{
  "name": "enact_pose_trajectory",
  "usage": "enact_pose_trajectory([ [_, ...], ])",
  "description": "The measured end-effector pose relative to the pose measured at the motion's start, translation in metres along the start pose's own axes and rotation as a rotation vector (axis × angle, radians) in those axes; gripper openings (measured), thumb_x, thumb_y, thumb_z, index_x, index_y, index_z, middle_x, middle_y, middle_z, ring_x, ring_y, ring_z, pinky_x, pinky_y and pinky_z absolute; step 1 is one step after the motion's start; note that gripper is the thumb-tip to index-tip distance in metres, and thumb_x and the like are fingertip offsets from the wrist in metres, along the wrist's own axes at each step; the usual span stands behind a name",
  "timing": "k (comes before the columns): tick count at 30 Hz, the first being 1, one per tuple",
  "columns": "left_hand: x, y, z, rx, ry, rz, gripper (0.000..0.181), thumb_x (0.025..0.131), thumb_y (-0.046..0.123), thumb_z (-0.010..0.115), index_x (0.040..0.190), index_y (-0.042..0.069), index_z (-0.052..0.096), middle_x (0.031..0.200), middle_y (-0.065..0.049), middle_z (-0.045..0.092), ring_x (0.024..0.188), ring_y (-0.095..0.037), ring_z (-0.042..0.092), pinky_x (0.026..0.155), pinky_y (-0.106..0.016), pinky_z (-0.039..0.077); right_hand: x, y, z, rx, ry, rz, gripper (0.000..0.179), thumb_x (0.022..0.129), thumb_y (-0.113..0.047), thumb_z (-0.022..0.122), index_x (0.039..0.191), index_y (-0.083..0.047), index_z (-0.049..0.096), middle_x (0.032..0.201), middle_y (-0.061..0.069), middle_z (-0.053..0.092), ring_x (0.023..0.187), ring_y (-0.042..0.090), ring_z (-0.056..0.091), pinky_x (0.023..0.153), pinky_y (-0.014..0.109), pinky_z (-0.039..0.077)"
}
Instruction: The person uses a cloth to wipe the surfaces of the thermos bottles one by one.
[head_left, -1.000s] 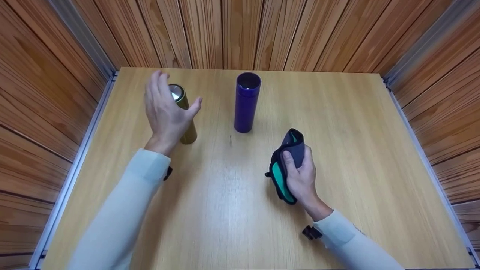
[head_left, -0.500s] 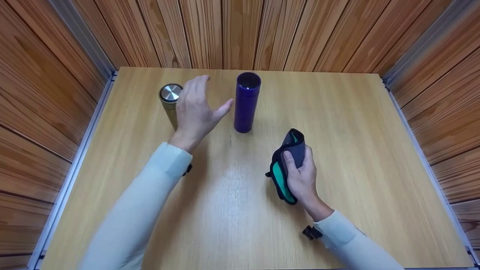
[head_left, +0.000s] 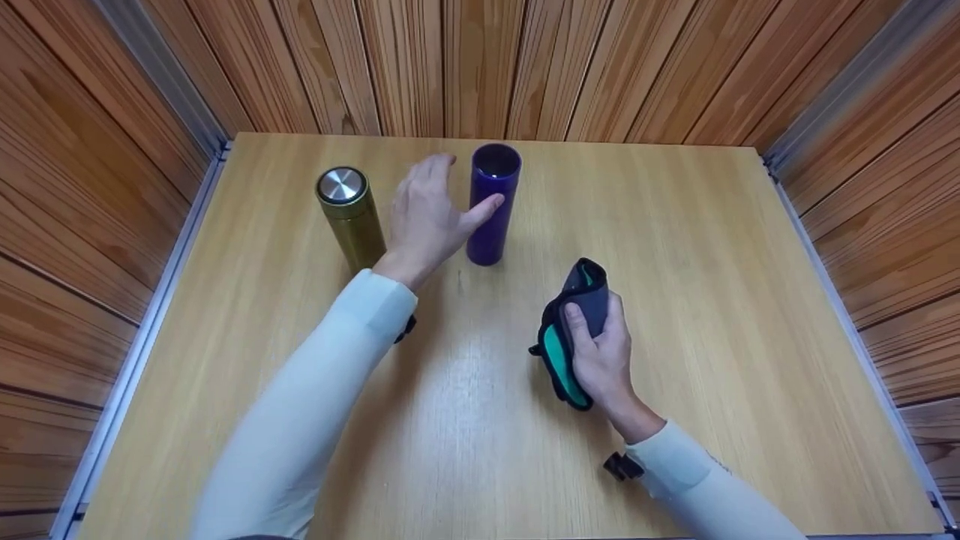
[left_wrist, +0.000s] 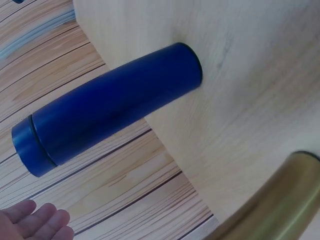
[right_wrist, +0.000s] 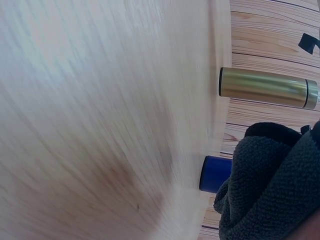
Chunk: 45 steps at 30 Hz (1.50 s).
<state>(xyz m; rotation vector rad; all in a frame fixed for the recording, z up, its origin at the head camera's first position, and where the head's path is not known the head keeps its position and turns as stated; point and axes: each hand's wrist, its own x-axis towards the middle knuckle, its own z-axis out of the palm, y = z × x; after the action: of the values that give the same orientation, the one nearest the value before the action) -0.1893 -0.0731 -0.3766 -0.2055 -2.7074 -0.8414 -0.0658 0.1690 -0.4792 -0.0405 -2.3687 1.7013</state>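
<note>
Head view first: the left hand [head_left: 429,217] has shifted over from the gold flask [head_left: 351,225] and is now right by the purple flask [head_left: 492,234], with the thumb crossing in front of it from this angle. The gold one's shiny metal lid is back in plain sight. Meanwhile the right hand [head_left: 604,356] hasn't budged. My read is the left hand's attention has swapped flasks while the right just keeps hold of the cloth [head_left: 590,301], and neither flask has been lifted; both stand upright toward the back of the table [head_left: 720,315]. Left grip's empty, fingers loose, thumb spread. Right grip is clamped on the cloth, a folded grey-and-green thing with black edging, near the middle of the table, well apart from both flasks. Can't tell if its lower edge touches the wood.

Left wrist view: this clears up what the head cam muddles. The fingertips [left_wrist: 44,222] sit near the flask's top end with a visible gap, so those aren't touching it. Thumb's out of frame though, so no promises there. The flask also comes out more blue here.

Right wrist view: you finally get the cloth's texture, fuzzy like terry, which the head view doesn't really show. It also blocks most of the purple flask, leaving just the base end, while the gold one shows nearly side-on.
</note>
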Motion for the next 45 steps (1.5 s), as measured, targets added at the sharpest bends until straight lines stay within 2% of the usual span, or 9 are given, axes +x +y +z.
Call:
enact_pose_trajectory([
  [8, 0.011, 0.011, 0.009, 0.033, -0.041, -0.007, 0.084, 0.09, 0.065, 0.067, 0.146, 0.006, 0.05, 0.145, -0.012, 0.056, 0.135, -0.028, 0.051, 0.116, -0.043, 0.037, 0.0, 0.001, 0.001, -0.016, 0.024, -0.028, 0.042, 0.103, -0.024, 0.063, 0.136, -0.003, 0.047, 0.116, 0.011, 0.058, 0.101, 0.022, 0.055, 0.081, 0.034, 0.046],
  [16, 0.022, 0.019, 0.012, 0.05, -0.069, -0.024, 0.082, 0.091, 0.064, 0.066, 0.148, 0.008, 0.047, 0.143, -0.01, 0.057, 0.133, -0.025, 0.052, 0.115, -0.041, 0.037, -0.001, 0.001, 0.0, -0.016, 0.023, -0.029, 0.044, 0.104, -0.023, 0.062, 0.139, -0.003, 0.046, 0.118, 0.011, 0.058, 0.103, 0.022, 0.055, 0.081, 0.032, 0.047],
  [21, 0.028, 0.024, 0.014, 0.051, -0.175, -0.07, 0.094, 0.092, 0.063, 0.065, 0.161, 0.01, 0.029, 0.16, -0.011, 0.041, 0.147, -0.027, 0.039, 0.121, -0.043, 0.029, -0.001, 0.002, -0.001, -0.01, 0.018, -0.012, 0.044, 0.104, -0.026, 0.062, 0.139, -0.005, 0.046, 0.119, 0.01, 0.057, 0.103, 0.021, 0.055, 0.082, 0.033, 0.048],
  [25, 0.03, 0.024, 0.017, 0.041, -0.243, -0.083, 0.097, 0.092, 0.061, 0.065, 0.164, 0.013, 0.02, 0.165, -0.009, 0.034, 0.149, -0.028, 0.036, 0.121, -0.044, 0.028, -0.002, 0.003, -0.001, -0.006, 0.018, -0.005, 0.045, 0.104, -0.027, 0.062, 0.139, -0.005, 0.046, 0.12, 0.01, 0.057, 0.105, 0.022, 0.055, 0.083, 0.035, 0.048],
  [31, 0.034, 0.023, 0.02, 0.05, -0.275, -0.107, 0.091, 0.096, 0.058, 0.061, 0.164, 0.015, 0.02, 0.166, -0.008, 0.03, 0.15, -0.028, 0.034, 0.122, -0.044, 0.026, -0.003, 0.003, -0.002, -0.007, 0.014, 0.022, 0.047, 0.103, -0.029, 0.063, 0.141, -0.007, 0.045, 0.122, 0.01, 0.057, 0.106, 0.022, 0.055, 0.085, 0.036, 0.048],
  [36, 0.038, 0.023, 0.018, 0.053, -0.298, -0.111, 0.086, 0.097, 0.057, 0.061, 0.162, 0.011, 0.027, 0.16, -0.007, 0.033, 0.145, -0.025, 0.038, 0.12, -0.041, 0.032, -0.002, 0.004, -0.002, 0.002, 0.018, 0.012, 0.043, 0.103, -0.028, 0.063, 0.138, -0.006, 0.047, 0.118, 0.01, 0.058, 0.103, 0.022, 0.055, 0.082, 0.036, 0.046],
  [41, 0.04, 0.024, 0.013, 0.001, -0.33, -0.112, 0.087, 0.095, 0.056, 0.065, 0.161, 0.009, 0.031, 0.156, -0.006, 0.038, 0.14, -0.023, 0.043, 0.117, -0.037, 0.036, -0.001, 0.004, -0.002, -0.001, 0.017, 0.013, 0.044, 0.104, -0.028, 0.062, 0.138, -0.006, 0.046, 0.119, 0.01, 0.057, 0.105, 0.022, 0.054, 0.083, 0.037, 0.045],
  [45, 0.037, 0.024, 0.009, -0.03, -0.34, -0.116, 0.085, 0.093, 0.053, 0.07, 0.158, 0.01, 0.037, 0.149, -0.004, 0.043, 0.131, -0.021, 0.05, 0.11, -0.034, 0.044, 0.0, 0.004, -0.003, -0.001, 0.017, 0.016, 0.043, 0.104, -0.027, 0.062, 0.138, -0.006, 0.047, 0.119, 0.01, 0.057, 0.105, 0.023, 0.054, 0.083, 0.037, 0.046],
])
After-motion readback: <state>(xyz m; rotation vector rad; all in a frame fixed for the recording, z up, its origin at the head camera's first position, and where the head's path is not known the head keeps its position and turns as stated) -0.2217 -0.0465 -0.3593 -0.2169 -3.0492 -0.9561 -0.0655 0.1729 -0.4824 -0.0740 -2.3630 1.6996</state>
